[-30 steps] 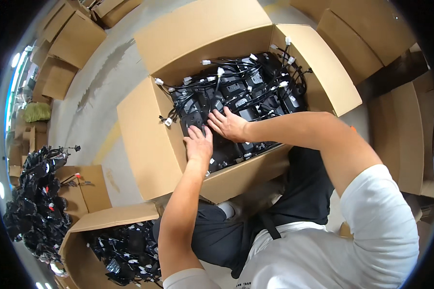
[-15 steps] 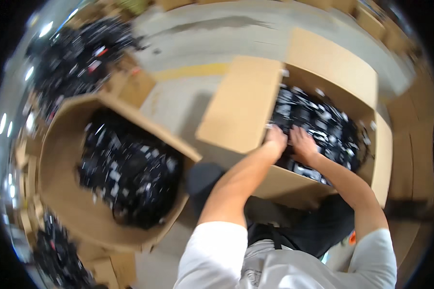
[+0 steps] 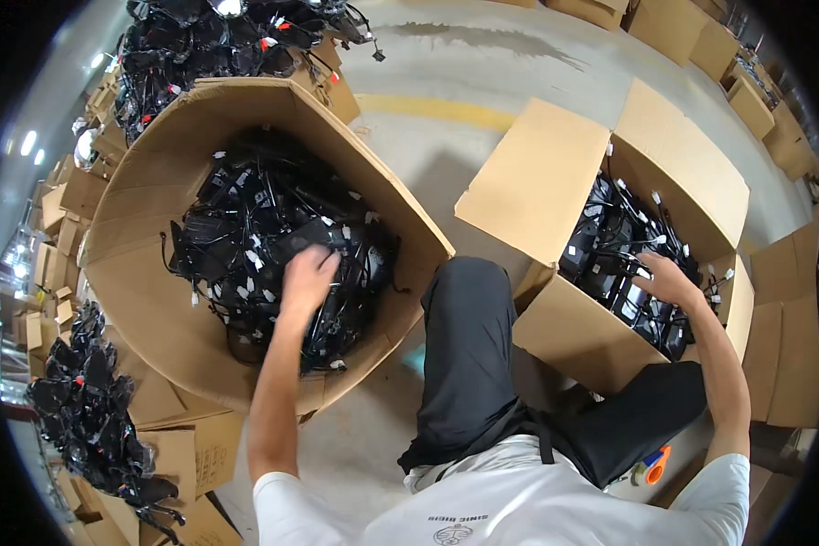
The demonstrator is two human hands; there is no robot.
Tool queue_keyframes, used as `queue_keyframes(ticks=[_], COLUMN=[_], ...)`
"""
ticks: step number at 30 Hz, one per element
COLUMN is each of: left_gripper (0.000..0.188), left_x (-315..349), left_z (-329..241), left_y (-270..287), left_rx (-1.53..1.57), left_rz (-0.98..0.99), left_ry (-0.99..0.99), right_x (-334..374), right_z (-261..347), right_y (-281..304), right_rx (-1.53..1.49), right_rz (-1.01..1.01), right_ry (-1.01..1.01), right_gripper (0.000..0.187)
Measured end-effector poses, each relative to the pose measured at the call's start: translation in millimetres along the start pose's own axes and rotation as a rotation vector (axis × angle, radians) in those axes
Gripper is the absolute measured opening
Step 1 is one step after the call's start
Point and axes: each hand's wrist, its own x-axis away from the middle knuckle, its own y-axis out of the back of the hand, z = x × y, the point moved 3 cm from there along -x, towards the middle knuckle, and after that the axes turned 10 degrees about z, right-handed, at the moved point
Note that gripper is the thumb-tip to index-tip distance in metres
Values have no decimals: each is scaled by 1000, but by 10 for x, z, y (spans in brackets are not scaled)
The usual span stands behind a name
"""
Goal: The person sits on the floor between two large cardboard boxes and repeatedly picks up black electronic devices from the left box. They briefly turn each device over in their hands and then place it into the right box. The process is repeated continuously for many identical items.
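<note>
My left hand (image 3: 309,278) reaches into the large rounded cardboard box (image 3: 141,318) on the left. Motion smears its fingers, which are just over or against the heaped black plastic parts with cables and white connectors (image 3: 246,214). Whether it holds one of them I cannot tell. My right hand (image 3: 668,278) is inside the open cardboard box (image 3: 601,335) on the right. Its fingers are bent and closed at the black cabled parts (image 3: 614,218) lying closely together there; what they grip is partly hidden.
More black cabled parts lie in a pile (image 3: 209,55) beyond the left box and another pile (image 3: 91,409) at the lower left. Raised flaps (image 3: 537,177) surround the right box. An orange-handled tool (image 3: 658,466) is near my right leg. Cartons line the far right.
Both hands were together in the right box. My left hand has moved over into the left box, while my right hand stays in the right one. The view has shifted left.
</note>
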Motion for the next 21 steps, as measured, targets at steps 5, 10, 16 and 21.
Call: queue_keyframes(ticks=[5,10,16,21], left_gripper=[43,47,49,50], left_x=[-149,-340,-306,-384], left_z=[441,1091,1089,957], left_y=[-874,-1252,-1038,-1143], left_rx=[-203,-877,-1039,-853], left_rz=[196,628,549,799], left_ry=[91,332,258,338], right_x=[454,369,527,599], right_z=[-122,-58,27,-143], right_y=[-23,-504,-316,-314], right_rx=[-96,-23,-31,-49], right_rz=[3,80,188,98], right_ry=[-55,-47,-126,-112], right_gripper=[57,56,47,46])
